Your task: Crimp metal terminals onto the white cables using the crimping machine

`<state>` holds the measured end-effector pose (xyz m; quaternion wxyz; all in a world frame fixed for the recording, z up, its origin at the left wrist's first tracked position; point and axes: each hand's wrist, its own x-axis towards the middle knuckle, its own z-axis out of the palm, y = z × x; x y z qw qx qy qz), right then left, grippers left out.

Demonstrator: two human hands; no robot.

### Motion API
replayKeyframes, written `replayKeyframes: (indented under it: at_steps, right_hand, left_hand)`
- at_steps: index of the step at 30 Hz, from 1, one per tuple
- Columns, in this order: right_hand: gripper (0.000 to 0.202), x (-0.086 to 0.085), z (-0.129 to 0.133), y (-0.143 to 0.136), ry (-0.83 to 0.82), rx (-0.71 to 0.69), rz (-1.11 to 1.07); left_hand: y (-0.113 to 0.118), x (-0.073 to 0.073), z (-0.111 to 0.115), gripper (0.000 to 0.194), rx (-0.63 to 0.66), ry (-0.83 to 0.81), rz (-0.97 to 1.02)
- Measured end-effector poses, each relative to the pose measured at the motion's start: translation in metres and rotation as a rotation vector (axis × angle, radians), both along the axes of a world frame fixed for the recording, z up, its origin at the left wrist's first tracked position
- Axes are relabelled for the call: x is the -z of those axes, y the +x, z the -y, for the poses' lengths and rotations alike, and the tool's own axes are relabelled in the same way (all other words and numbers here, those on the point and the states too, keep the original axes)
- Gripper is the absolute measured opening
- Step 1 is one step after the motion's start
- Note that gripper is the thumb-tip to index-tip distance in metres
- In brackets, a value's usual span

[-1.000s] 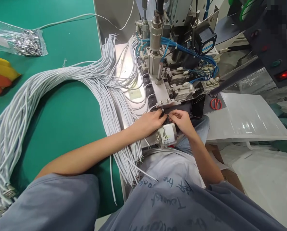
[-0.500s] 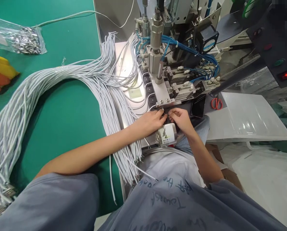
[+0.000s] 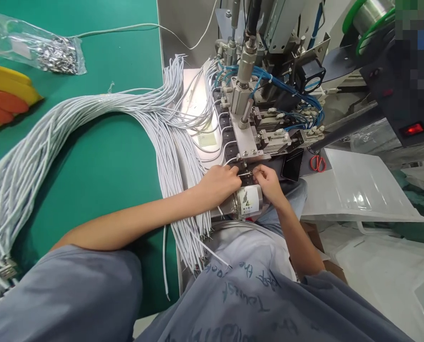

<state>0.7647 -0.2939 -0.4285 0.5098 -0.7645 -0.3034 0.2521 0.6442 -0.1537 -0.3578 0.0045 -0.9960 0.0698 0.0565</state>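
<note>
White cable (image 3: 245, 174) is spanning the space between the hands, just below the machine (image 3: 246, 142) — the left hand (image 3: 221, 184) is clenching it; the right hand (image 3: 270, 184) is pinching near its tip, on what I cannot tell. A slack hold could be letting the tip skew, and the left forearm (image 3: 136, 221), crossing the cable bundle (image 3: 167, 166), could be dragging strands. The clear bag (image 3: 30, 45) is holding small metal parts (image 3: 60, 56); the labelled canister (image 3: 250, 199) is hiding its contents.

Grey short-sleeved shirt (image 3: 204, 304) (dark handwritten-style lettering).
</note>
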Motion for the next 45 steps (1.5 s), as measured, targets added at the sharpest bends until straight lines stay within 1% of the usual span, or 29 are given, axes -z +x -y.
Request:
replayKeyframes:
  at_steps: [2,5,7,9,11,13,16,17,18,19,22,24,28,30,33,36,39,42,45]
  right_hand:
    - [0.023,-0.007,0.005,-0.005,-0.013,0.008,0.146]
    - [0.033,-0.017,0.011,-0.014,-0.005,-0.095,0.309]
    - [0.036,-0.018,0.014,-0.018,-0.046,-0.142,0.384]
    - [0.036,-0.018,0.015,-0.021,-0.095,-0.133,0.44]
    - [0.035,-0.017,0.016,-0.022,-0.103,-0.116,0.47]
    - [0.031,-0.019,0.019,-0.024,-0.042,-0.04,0.489]
    - [0.028,-0.028,0.026,-0.035,0.09,0.193,0.489]
    - [0.027,-0.032,0.029,-0.041,0.105,0.247,0.472]
    - [0.026,-0.035,0.032,-0.049,0.094,0.258,0.446]
    - [0.024,-0.037,0.034,-0.058,0.064,0.223,0.412]
    - [0.02,-0.037,0.035,-0.087,-0.069,-0.003,0.368]
    - [0.023,-0.034,0.031,-0.104,-0.168,-0.095,0.458]
    - [0.029,-0.031,0.022,-0.123,-0.371,-0.156,0.73]
    - [0.025,-0.031,0.019,-0.126,-0.411,-0.199,0.801]
    - [0.019,-0.033,0.018,-0.128,-0.418,-0.231,0.85]
    - [0.023,-0.034,0.016,-0.127,-0.416,-0.261,0.862]
    - [0.026,-0.038,0.01,-0.123,-0.442,-0.325,0.864]
    - [0.03,-0.042,0.001,-0.12,-0.512,-0.409,0.817]
    - [0.034,-0.044,-0.007,-0.118,-0.577,-0.433,0.724]
  left_hand:
    - [-0.001,0.001,0.001,0.023,-0.004,-0.029,0.033]
    - [-0.001,0.002,0.0,0.023,-0.005,-0.046,0.064]
    - [-0.001,0.004,-0.001,0.022,-0.012,-0.044,0.058]
    - [-0.001,0.005,-0.002,0.022,-0.019,-0.046,0.052]
    - [-0.001,0.006,-0.004,0.021,-0.029,-0.052,0.053]
    - [-0.001,0.007,-0.005,0.02,-0.035,-0.056,0.046]
    - [0.0,0.007,-0.009,0.02,-0.065,-0.038,0.034]
    - [0.0,0.007,-0.01,0.021,-0.088,-0.021,0.043]
    - [0.001,0.007,-0.012,0.022,-0.118,-0.001,0.056]
    - [0.002,0.007,-0.013,0.024,-0.152,0.019,0.066]
    - [0.005,0.004,-0.015,0.027,-0.219,0.054,0.057]
    - [0.006,0.0,-0.013,0.025,-0.222,0.043,0.031]
    - [0.0,-0.012,0.0,0.021,-0.164,-0.066,0.037]
    - [-0.004,-0.016,0.008,0.02,-0.125,-0.132,0.06]
    - [-0.01,-0.019,0.017,0.02,-0.069,-0.197,0.103]
    - [-0.013,-0.017,0.02,0.023,-0.043,-0.258,0.153]
    - [-0.014,-0.015,0.019,0.022,-0.032,-0.314,0.18]
    - [-0.017,-0.017,0.021,0.021,-0.023,-0.342,0.226]
    - [-0.021,-0.021,0.023,0.024,-0.01,-0.376,0.33]
